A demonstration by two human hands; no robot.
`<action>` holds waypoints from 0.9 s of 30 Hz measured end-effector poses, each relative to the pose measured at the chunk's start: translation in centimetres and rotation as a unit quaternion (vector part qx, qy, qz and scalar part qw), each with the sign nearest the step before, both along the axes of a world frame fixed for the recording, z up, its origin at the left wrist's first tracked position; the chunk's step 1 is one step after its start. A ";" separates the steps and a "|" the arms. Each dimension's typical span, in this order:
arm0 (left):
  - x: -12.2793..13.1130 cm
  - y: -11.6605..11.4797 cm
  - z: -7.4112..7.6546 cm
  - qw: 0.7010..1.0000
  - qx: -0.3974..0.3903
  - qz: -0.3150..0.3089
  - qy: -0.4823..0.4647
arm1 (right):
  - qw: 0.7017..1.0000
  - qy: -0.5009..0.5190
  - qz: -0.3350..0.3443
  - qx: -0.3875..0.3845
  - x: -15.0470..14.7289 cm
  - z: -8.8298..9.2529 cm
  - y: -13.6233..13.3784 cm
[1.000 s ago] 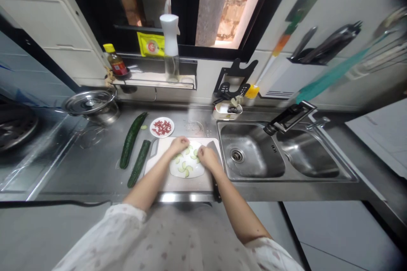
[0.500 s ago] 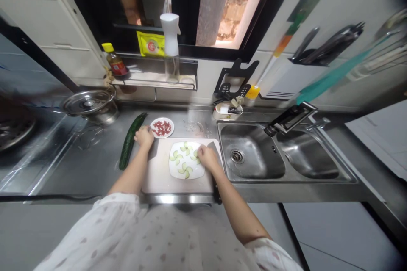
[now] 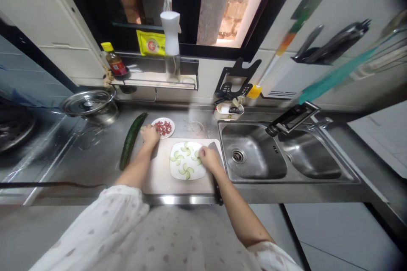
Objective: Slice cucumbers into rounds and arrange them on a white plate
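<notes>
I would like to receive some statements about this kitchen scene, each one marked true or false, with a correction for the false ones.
1. The left hand is at the small round plate of red pieces. True.
2. The squarish white plate stands in the sink. False: it is on the cutting board.
3. A knife lies by the cutting board's right edge. True.
4. The red-labelled bottle is capped in blue. False: its cap is yellow.
5. A lidded pot stands to the left of the whole cucumber. True.
6. The right hand is at the faucet. False: it is at the squarish white plate's right side.
</notes>
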State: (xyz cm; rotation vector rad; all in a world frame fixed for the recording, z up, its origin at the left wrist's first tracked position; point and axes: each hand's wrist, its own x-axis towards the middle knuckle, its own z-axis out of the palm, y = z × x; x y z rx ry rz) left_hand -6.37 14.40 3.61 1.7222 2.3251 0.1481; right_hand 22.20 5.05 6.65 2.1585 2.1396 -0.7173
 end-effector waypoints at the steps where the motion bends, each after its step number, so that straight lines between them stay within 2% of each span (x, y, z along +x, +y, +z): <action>1: 0.2 0.1 -0.2 1.000 0.006 0.000 0.011 | 1.000 -0.001 -0.001 0.000 0.0 0.0 0.0; 6: 0.2 0.8 -1.1 0.999 0.014 -0.003 0.038 | 1.000 0.000 -0.003 0.001 0.3 0.1 -0.1; 15: -0.1 1.0 -1.3 0.998 0.041 -0.044 0.029 | 1.000 0.002 -0.004 -0.003 0.1 0.0 -0.1; 18: -0.3 1.2 -1.5 0.999 0.052 -0.008 0.002 | 1.000 0.003 -0.004 -0.006 -0.1 0.1 0.1; 20: -0.6 1.4 -1.8 0.997 0.051 0.045 -0.047 | 1.000 0.005 -0.003 -0.006 -0.2 0.2 0.2; 22: -0.9 1.5 -2.1 0.984 0.046 0.097 -0.141 | 1.000 0.008 -0.003 -0.005 -0.2 0.2 0.3; 24: -1.2 1.6 -2.4 0.955 0.059 0.133 -0.258 | 1.000 0.009 -0.003 -0.002 -0.3 0.1 0.4; 27: -1.3 1.4 -2.8 0.888 0.112 0.180 -0.408 | 1.000 0.010 -0.002 0.006 -0.5 -0.1 0.5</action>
